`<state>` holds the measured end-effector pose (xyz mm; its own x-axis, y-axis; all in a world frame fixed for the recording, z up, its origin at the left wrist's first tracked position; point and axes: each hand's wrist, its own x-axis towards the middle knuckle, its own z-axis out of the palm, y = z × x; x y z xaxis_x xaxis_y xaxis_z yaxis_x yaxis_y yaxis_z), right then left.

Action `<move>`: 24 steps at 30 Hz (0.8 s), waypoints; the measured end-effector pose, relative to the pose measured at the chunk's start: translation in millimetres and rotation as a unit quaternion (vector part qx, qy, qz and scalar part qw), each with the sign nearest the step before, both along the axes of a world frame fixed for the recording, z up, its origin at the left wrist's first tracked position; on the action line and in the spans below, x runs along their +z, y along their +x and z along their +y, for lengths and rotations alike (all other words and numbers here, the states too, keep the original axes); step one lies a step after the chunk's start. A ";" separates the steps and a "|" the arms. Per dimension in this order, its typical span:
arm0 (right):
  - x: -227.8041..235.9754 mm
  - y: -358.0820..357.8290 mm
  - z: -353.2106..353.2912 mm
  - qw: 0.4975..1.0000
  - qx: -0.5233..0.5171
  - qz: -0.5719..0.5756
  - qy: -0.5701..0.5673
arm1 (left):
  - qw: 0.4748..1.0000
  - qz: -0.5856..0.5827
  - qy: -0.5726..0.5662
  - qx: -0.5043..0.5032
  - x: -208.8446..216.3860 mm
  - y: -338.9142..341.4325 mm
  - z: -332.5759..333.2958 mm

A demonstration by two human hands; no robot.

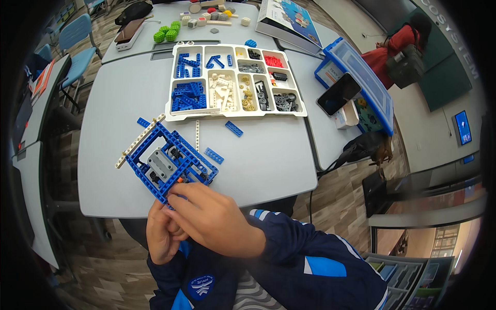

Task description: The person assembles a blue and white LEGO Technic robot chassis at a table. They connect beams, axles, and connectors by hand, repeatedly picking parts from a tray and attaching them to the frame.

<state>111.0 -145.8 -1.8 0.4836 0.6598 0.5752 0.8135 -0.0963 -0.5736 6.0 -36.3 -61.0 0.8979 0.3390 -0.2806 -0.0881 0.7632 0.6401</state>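
Blue toy frame (180,173) above the surface (274,170), near side | grey box (161,163), white strip (139,142) fitted | blue plates (234,128) loose, unattached | right hand (214,217) pinching near corner; left hand (163,235): grip hidden, cannot tell

Legible lettering is noted in pale capitals (457,34) on the upper-right wall (409,118) and in white on the dark-blue jacket's (305,235) round badge (201,287); print on the blue bin's (338,50) label (327,76) and the white-and-blue box (294,23) is too small to read.

Brick frame (162,163) before tray (235,114), bricks (188,96) in tray, phone (338,94) right of tray
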 end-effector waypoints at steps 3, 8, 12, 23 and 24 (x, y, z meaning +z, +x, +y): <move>-5.2 -1.7 -0.5 1.000 0.011 -0.012 0.003 | 0.999 0.009 0.048 -0.005 3.2 0.4 -0.3; -6.3 -2.9 -0.8 1.000 0.019 -0.003 -0.004 | 0.996 -0.024 0.085 -0.011 2.7 0.1 6.8; -1.1 -2.8 -2.1 1.000 0.022 0.015 -0.012 | 0.978 -0.014 0.207 -0.026 4.2 -1.3 17.7; -0.4 -0.5 1.6 0.997 0.025 -0.027 -0.062 | 0.900 0.025 0.429 0.078 -19.2 8.9 22.5; -0.5 -0.5 2.2 0.998 0.021 -0.028 -0.057 | 0.888 0.019 0.451 0.087 -24.4 11.4 23.6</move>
<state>110.5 -143.6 -2.3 0.4235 0.7412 0.5209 0.8487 -0.1235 -0.5143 17.3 -12.8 -85.4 0.8051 0.5748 0.1463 -0.1198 -0.0839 0.9892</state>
